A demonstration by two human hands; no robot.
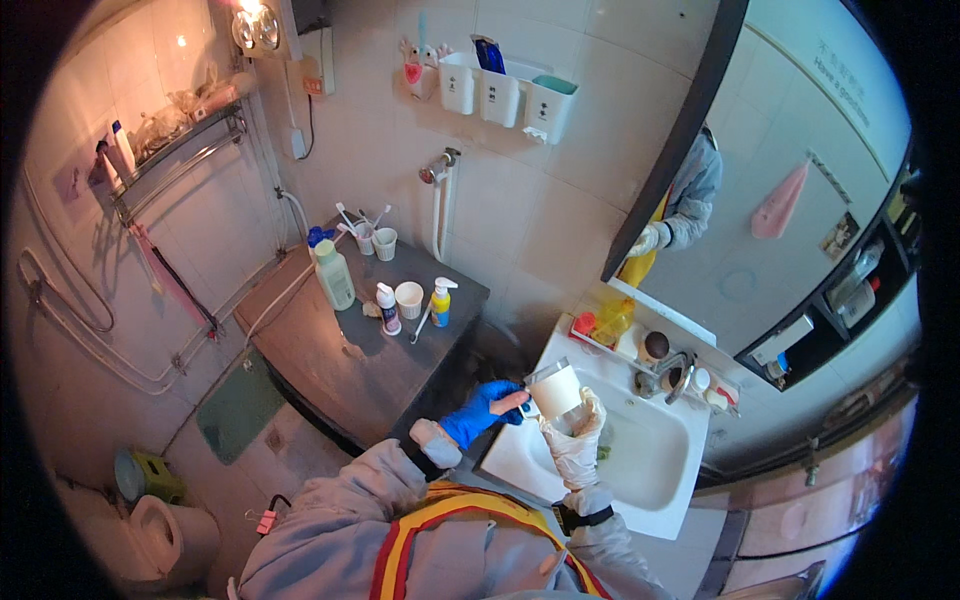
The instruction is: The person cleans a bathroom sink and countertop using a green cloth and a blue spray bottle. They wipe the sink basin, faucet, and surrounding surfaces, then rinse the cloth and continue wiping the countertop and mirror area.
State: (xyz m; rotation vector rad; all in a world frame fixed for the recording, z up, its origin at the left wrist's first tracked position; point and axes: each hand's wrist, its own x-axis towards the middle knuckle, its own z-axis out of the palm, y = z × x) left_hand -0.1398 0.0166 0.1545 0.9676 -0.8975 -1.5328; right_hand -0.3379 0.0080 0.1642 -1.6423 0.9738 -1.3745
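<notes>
Above the near left part of the white washbasin (667,480), a cream-coloured cup-like container (556,393) with a clear rim is tilted between my hands. My left hand (480,411), in a blue glove with bare skin showing at a finger or thumb, grips its left side near a white handle-like part. Wearing a pale rubber glove, my right hand (579,433) holds the container from its right and lower side. Those fingers partly hide its lower end. Something small and green (603,452) lies in the basin beside my right wrist.
Bottles, including a pale green one (334,277), and cups with toothbrushes (365,237) stand on a dark counter (315,330) to the left. Behind the basin are a faucet (681,375) and toiletries. A mirror cabinet (780,150) juts out at right; white wall bins (499,97) hang ahead.
</notes>
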